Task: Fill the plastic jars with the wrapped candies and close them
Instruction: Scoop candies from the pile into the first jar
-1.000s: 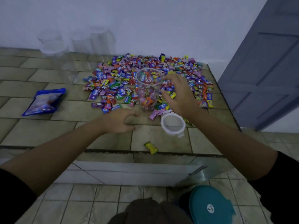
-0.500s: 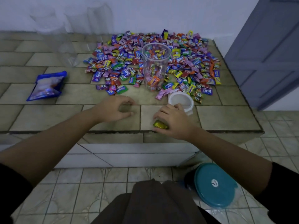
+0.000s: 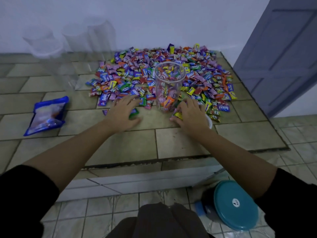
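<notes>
Tiled worktop (image 3: 180,140) against a pale wall carries a broad heap of wrapped candies (image 3: 130,74). An open plastic jar (image 3: 169,86), partly filled, stands upright at the heap's near edge. The left hand (image 3: 122,112) lies flat, fingers spread on the nearest sweets. The right hand (image 3: 192,115), just beside the jar's base, curls its fingers round a yellow candy (image 3: 177,114). Blurred shapes (image 3: 101,35) by the wall may be empty jars.

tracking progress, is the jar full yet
Not full: the open, upright jar holds candies only in its lower part; its lid lies by the right hand.
</notes>
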